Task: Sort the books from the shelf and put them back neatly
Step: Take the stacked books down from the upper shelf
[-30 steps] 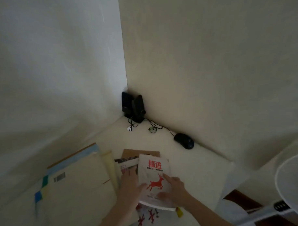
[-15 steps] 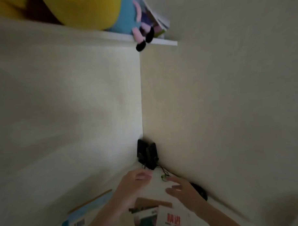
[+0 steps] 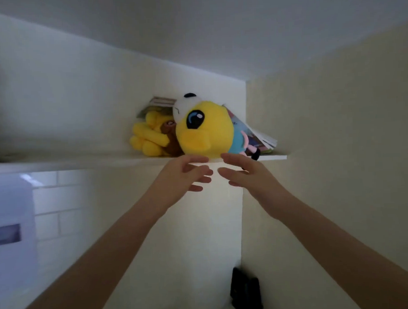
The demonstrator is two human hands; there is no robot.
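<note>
I see the books (image 3: 259, 137) just right of centre frame, on the white shelf (image 3: 83, 163), wedged behind a big yellow plush toy (image 3: 204, 131). Their long axis slopes down toward the right, page edges fanned near the corner wall. More book edges (image 3: 160, 102) tilt behind a smaller yellow plush (image 3: 147, 139). My left hand (image 3: 186, 174) and right hand (image 3: 246, 174) hover just under the shelf lip, fingers spread and loose, grasping nothing.
</note>
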